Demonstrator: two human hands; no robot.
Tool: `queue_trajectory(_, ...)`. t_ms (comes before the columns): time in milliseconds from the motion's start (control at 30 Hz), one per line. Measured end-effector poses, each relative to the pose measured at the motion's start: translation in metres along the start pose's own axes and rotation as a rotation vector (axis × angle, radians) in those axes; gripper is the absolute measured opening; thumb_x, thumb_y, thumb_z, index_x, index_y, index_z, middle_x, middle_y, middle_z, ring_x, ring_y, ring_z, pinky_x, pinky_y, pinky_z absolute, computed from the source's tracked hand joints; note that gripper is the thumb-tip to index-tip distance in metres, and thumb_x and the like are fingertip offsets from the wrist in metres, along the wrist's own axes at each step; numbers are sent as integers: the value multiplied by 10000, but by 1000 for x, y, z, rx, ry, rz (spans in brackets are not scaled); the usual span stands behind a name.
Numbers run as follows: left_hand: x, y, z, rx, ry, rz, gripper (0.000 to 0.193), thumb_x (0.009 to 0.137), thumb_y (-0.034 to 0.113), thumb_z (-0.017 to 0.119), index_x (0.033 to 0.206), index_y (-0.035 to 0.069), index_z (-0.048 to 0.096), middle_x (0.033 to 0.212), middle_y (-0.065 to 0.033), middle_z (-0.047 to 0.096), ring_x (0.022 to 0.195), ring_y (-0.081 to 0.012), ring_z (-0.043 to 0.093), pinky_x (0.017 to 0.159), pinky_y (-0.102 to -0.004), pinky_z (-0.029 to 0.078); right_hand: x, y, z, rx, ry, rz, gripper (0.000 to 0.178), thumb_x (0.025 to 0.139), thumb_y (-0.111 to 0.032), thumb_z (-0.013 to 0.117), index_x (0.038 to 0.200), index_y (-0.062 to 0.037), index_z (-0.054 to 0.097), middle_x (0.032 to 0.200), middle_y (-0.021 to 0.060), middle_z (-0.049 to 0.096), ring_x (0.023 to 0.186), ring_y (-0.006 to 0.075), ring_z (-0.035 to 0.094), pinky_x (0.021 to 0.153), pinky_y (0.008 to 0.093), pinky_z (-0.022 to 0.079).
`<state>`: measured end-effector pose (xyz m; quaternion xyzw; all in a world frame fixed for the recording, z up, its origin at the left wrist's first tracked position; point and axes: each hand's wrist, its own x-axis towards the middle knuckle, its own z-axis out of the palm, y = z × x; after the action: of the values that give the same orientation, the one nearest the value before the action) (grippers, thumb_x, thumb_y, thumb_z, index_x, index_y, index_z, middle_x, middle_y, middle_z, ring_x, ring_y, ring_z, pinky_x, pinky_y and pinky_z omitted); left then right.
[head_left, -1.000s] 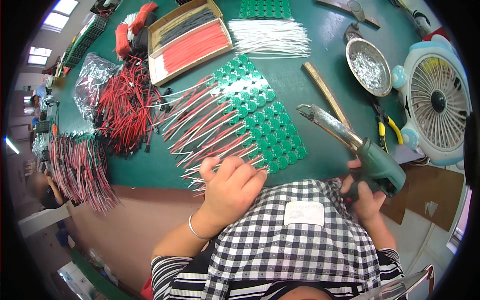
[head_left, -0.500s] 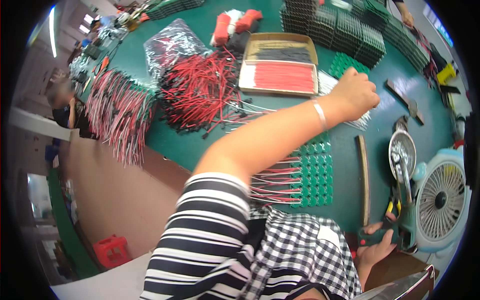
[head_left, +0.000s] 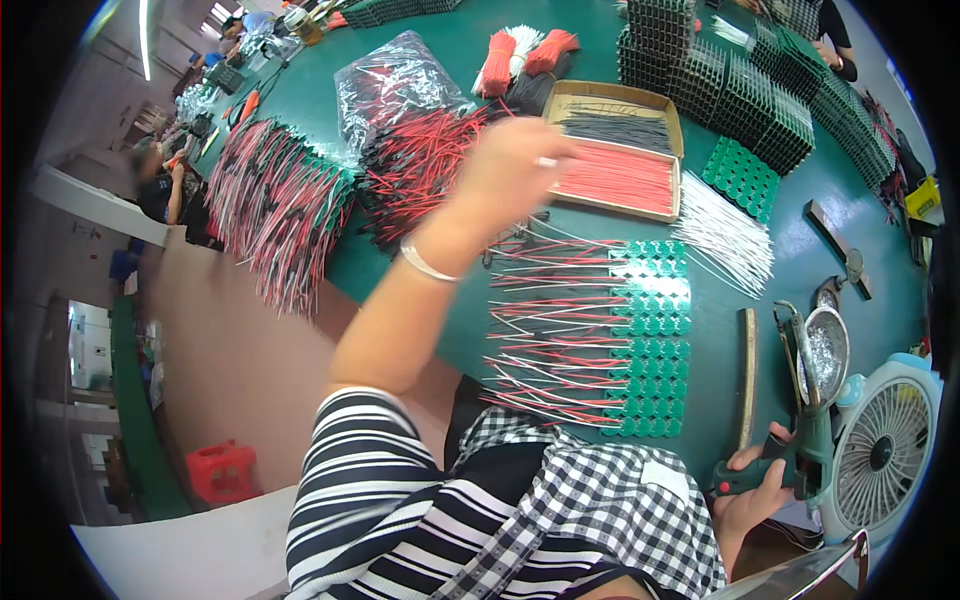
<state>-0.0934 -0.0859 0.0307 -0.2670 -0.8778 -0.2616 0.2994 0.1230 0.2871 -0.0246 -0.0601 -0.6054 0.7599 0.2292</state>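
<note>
My left hand (head_left: 515, 165) is raised over the green table, blurred by motion, close to a cardboard tray (head_left: 662, 130) of red and black wires. Its fingers pinch something thin and pale; I cannot tell what. A silver bangle circles that wrist. My right hand (head_left: 752, 492) sits low at the right, shut on the green handle of a soldering gun (head_left: 800, 440). Between the hands lie rows of green round boards (head_left: 652, 340) with red, white and black wires soldered on, fanning to the left.
A small white fan (head_left: 885, 450) and a metal dish (head_left: 828, 345) stand at the right. White wires (head_left: 730, 235), bagged red and black wires (head_left: 400, 110), finished wired boards (head_left: 275, 205) and stacked green boards (head_left: 745, 90) crowd the table. Other people work at the far left.
My left arm has pulled back from the far right toward the wire tray, and the view has swung left. My right hand keeps hold of the soldering gun.
</note>
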Motion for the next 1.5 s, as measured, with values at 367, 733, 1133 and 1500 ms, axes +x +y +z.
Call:
queue_trajectory(367, -64, -58, -55, 328, -444, -469, 113, 783, 135, 693, 844, 41, 684, 821, -127, 645, 843, -297, 615, 778, -390, 483, 8, -4, 5, -2, -85, 50, 453, 918, -217, 524, 1229, 79, 377, 1147, 190, 525, 577, 168, 561, 482, 287, 481)
queue_trajectory(733, -62, -45, -61, 342, -555, -418, 176, 762, 135, 708, 921, 68, 675, 778, -92, 670, 756, -276, 645, 683, -378, 499, 11, -7, -1, -21, -24, 48, 426, 916, -216, 509, 1216, 69, 407, 1137, 198, 550, 565, 164, 556, 485, 287, 476)
queue_trajectory(1133, -33, -19, -79, -495, 81, -739, 81, 991, 105, 471, 1042, 50, 502, 861, -21, 571, 783, -98, 550, 746, -245, 468, 16, -11, 1, 19, -8, 45, 412, 929, -202, 492, 1225, 70, 402, 1156, 200, 539, 574, 165, 556, 491, 291, 475)
queue_trajectory(1500, -44, 3, -81, -1457, 434, -689, 172, 1015, 243, 449, 1003, 116, 563, 594, 49, 312, 495, -66, 300, 482, -237, 304, 20, -13, -4, 39, -60, 115, 415, 933, -196, 496, 1230, 70, 384, 1142, 205, 540, 574, 176, 568, 481, 287, 482)
